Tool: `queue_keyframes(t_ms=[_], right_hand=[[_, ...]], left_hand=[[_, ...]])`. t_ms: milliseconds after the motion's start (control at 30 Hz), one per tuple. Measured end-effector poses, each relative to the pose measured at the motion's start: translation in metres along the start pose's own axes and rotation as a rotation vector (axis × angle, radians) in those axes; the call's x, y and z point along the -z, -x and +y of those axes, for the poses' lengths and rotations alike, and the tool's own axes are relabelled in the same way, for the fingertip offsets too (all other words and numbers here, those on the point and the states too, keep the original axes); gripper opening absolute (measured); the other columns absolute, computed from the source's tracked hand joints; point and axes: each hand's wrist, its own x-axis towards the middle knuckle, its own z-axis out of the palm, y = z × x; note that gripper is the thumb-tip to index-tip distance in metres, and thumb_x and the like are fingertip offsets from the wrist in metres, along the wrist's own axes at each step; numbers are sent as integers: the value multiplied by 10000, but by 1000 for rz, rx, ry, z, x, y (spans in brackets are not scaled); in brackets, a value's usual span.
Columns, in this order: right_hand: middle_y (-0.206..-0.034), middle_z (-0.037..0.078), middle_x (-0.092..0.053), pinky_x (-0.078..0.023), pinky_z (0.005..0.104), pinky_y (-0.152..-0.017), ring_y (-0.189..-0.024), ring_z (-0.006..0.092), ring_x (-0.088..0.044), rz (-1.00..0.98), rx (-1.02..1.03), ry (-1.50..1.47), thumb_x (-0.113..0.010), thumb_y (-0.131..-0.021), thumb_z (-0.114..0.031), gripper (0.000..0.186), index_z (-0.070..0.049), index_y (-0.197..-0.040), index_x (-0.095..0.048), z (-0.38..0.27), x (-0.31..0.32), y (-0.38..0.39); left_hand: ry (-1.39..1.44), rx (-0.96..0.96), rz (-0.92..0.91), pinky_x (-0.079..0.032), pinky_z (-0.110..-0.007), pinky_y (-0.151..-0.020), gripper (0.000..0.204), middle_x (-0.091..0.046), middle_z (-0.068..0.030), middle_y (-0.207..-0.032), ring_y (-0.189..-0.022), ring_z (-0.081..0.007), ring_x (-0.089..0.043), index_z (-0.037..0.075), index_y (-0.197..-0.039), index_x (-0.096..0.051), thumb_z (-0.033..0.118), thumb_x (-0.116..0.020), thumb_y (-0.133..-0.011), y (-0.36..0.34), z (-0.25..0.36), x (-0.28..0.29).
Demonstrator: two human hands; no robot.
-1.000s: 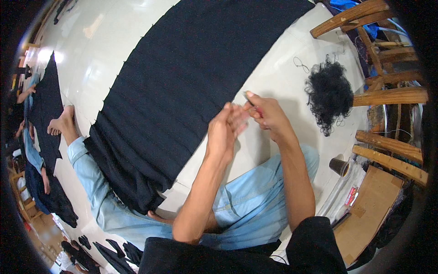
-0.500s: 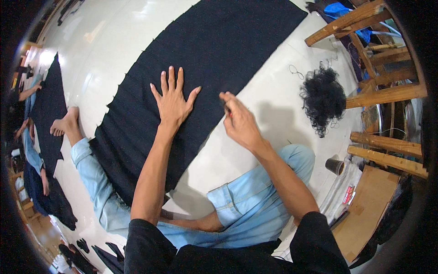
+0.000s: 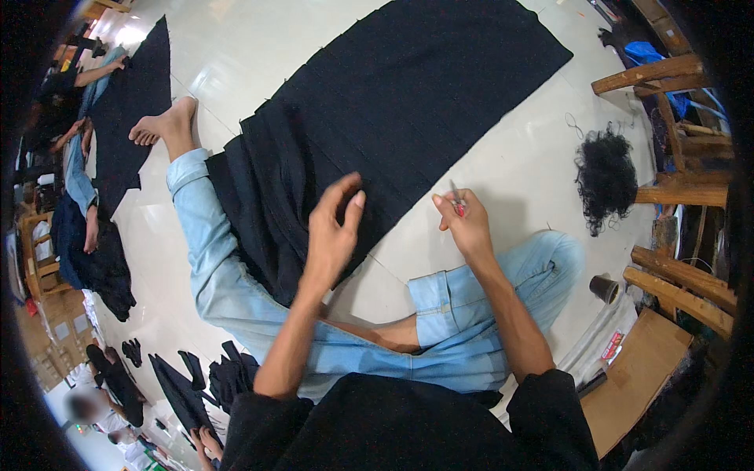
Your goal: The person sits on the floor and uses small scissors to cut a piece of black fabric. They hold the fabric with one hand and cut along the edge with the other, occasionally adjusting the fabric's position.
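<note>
A long piece of black cloth lies on the floor in front of me, bunched into folds at its near left end. Just above those folds hovers my left hand, its fingers curved with the thumb apart and nothing in them. Past the cloth's right edge, my right hand is closed round small thread snips, with a pointed metal blade and a red part showing. The rest of the snips is hidden in the palm.
A tangle of black thread lies at right beside wooden legs. Nearer stand a dark cup and a cardboard sheet. At far left another person handles black cloth. Black scraps lie at lower left.
My left hand has lifted from lying flat on the cloth and come nearer. The cloth's near left part is now bunched into folds. The view has shifted, and the snips show more clearly.
</note>
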Motion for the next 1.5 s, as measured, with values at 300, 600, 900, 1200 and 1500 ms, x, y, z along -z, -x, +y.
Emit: queue_keyframes(t_ms=[300,600,900,1200,1500], right_hand=[[-593,6,-521,-364,288,-506,-546,81,-419,-8,11,-109,-704,-852,-285,303,-15,-763,-598,-20,-39,-8],[-609,-38,-494,-300,239,-465,-525,43,-388,-98,-54,-288,-701,-865,-282,292,-81,-712,-554,-31,-27,-6],[-583,-24,-504,-312,240,-473,-521,55,-388,-272,-151,-132,-537,-967,-399,449,-24,-744,-643,-1,-8,24],[-594,-23,-523,-289,204,-478,-515,32,-363,-362,-143,-267,-521,-989,-337,434,-3,-752,-666,-8,-21,26],[-667,-12,-561,-319,203,-498,-554,35,-403,-365,-117,-254,-527,-989,-302,406,-1,-752,-661,-12,-23,26]], left_hand=[[1378,537,-138,-432,-339,-992,560,-553,-105,-1253,-1132,-193,-548,36,-1339,-424,476,-431,-993,54,-17,-112],[1389,458,161,-516,-354,-925,394,-586,-184,-1213,-1114,-233,-597,-16,-1159,-540,318,-591,-955,19,-12,-117],[1316,499,243,-540,-364,-899,269,-633,-187,-1129,-992,-241,-651,-18,-1021,-571,237,-605,-942,26,-20,-110],[1321,507,266,-543,-286,-786,206,-691,-114,-912,-823,-163,-678,4,-886,-657,205,-634,-929,26,-20,-113],[1319,484,250,-526,-278,-808,243,-671,-106,-960,-872,-161,-664,-18,-978,-620,220,-623,-932,29,-32,-114]])
